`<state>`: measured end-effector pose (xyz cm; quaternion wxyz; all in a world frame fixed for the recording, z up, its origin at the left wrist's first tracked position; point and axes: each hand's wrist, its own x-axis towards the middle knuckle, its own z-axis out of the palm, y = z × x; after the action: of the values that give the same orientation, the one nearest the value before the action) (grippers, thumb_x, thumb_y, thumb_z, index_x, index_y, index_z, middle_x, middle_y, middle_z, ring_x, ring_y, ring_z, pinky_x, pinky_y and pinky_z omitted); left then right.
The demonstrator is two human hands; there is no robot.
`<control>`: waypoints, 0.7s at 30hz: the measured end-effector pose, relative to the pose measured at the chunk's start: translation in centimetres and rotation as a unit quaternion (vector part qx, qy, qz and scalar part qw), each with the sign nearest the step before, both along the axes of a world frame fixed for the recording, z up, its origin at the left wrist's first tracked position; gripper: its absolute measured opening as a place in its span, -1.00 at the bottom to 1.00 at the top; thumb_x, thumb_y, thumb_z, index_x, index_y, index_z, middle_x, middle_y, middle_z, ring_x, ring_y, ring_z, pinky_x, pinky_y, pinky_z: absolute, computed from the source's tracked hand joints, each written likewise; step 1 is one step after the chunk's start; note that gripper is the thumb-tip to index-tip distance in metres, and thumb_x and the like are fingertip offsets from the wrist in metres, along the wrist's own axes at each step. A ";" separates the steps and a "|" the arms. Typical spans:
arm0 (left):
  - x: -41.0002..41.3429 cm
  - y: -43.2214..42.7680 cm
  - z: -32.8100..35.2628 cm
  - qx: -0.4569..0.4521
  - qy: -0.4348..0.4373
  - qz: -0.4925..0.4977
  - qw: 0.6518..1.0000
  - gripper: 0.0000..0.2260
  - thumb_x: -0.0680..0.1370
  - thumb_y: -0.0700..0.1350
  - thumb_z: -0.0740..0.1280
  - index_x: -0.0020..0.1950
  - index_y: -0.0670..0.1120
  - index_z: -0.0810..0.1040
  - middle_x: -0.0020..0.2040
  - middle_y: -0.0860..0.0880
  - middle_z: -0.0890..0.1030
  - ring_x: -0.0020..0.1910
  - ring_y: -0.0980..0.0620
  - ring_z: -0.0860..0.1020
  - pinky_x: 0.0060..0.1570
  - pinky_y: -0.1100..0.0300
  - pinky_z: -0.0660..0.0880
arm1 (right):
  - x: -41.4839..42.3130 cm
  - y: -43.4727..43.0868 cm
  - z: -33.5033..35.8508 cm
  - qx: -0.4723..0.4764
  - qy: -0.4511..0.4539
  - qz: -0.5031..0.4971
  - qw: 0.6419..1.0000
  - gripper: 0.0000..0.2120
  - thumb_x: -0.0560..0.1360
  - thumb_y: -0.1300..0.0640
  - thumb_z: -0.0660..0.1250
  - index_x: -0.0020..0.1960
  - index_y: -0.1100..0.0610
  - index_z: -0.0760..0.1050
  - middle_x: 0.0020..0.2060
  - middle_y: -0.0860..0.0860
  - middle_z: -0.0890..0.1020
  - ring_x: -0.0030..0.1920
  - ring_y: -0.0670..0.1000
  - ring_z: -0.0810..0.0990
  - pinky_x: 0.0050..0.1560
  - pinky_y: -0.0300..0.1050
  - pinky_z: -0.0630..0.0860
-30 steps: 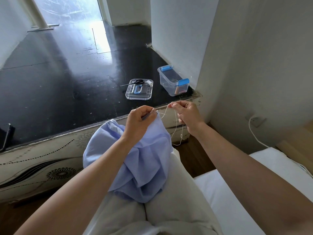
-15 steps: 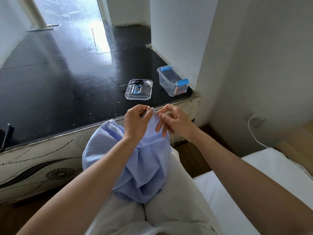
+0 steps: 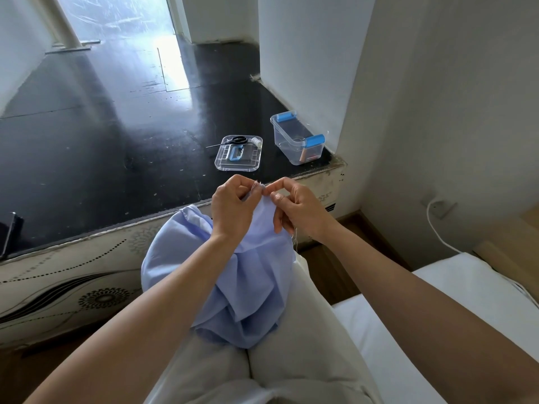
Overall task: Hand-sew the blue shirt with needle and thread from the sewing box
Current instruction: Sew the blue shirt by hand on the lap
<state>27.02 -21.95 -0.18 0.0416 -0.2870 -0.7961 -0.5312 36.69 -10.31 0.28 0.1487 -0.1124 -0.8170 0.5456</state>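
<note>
Fabric is heaped in the lap of the seated person: the blue shirt (image 3: 233, 281) lies bunched over white trousers (image 3: 291, 360), with one part of it drawn up to a peak in front of the knees. The left hand (image 3: 230, 208) grips that raised edge from the left, its fingers curled and its thumb and forefinger clamped on the cloth. The right hand (image 3: 300, 211) meets it from the other side, thumb and forefinger pinched together on the same edge and the other fingers curled under against the shirt. The fingertips of the two hands nearly touch. I cannot make out a needle between them; it is too small to see from here. A pale thread (image 3: 294, 243) hangs loose below the right hand, beside the shirt.

Beyond the hands a black ledge (image 3: 102, 147) runs across. On it, near the wall corner, stands the clear sewing box (image 3: 297, 141) with blue clips, open at the top. Just to its left lies the clear lid (image 3: 238, 154), carrying black scissors (image 3: 233, 140) and a white spool (image 3: 256, 141). To the right of the person's legs is a white cushion (image 3: 437, 301), and a white cable (image 3: 437, 237) runs down from a wall socket (image 3: 437, 205).
</note>
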 end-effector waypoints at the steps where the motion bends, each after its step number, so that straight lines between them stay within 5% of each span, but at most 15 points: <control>1: 0.0 -0.1 0.0 0.000 0.003 -0.002 1.000 -0.91 0.52 -0.15 0.42 -0.13 -0.16 0.63 -0.34 0.19 0.53 -0.33 0.32 0.54 -0.31 0.51 0.38 | 0.0 0.0 0.0 -0.001 -0.002 0.001 1.000 -0.91 0.66 0.18 0.16 0.10 0.14 0.42 -0.38 0.12 0.60 -0.49 0.06 0.52 -0.46 -0.33 0.47; 5: 0.1 -0.2 0.0 -0.005 0.024 -0.007 1.000 -0.92 0.51 -0.16 0.43 -0.16 -0.14 0.62 -0.35 0.20 0.54 -0.31 0.36 0.53 -0.32 0.49 0.37 | 0.1 0.0 0.1 -0.003 -0.004 0.008 1.000 -0.92 0.65 0.18 0.17 0.04 0.05 0.42 -0.40 0.08 0.59 -0.52 -0.02 0.51 -0.47 -0.32 0.48; 11: 0.2 -0.5 -0.2 -0.004 0.061 -0.024 0.998 -0.95 0.51 -0.15 0.43 -0.15 -0.09 0.63 -0.25 0.02 0.67 -0.28 0.06 0.62 -0.20 0.14 0.56 | 0.0 0.0 0.3 0.002 -0.015 0.002 1.000 -0.90 0.65 0.19 0.17 -0.02 0.04 0.40 -0.47 0.00 0.58 -0.52 0.04 0.49 -0.48 -0.28 0.48; 21: 0.1 -0.8 -0.5 -0.004 0.112 -0.026 0.993 -0.91 0.51 -0.12 0.41 -0.14 -0.13 0.64 -0.29 -0.03 0.66 -0.31 -0.03 0.61 -0.21 0.09 0.55 | -0.4 -0.1 0.6 -0.030 -0.049 0.010 0.998 -0.90 0.66 0.15 0.17 -0.03 0.13 0.37 -0.47 0.04 0.57 -0.55 -0.03 0.45 -0.50 -0.26 0.44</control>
<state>27.13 -22.72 -0.67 0.1155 -0.3655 -0.7810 -0.4932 36.33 -10.45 0.89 0.0994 -0.1351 -0.8079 0.5650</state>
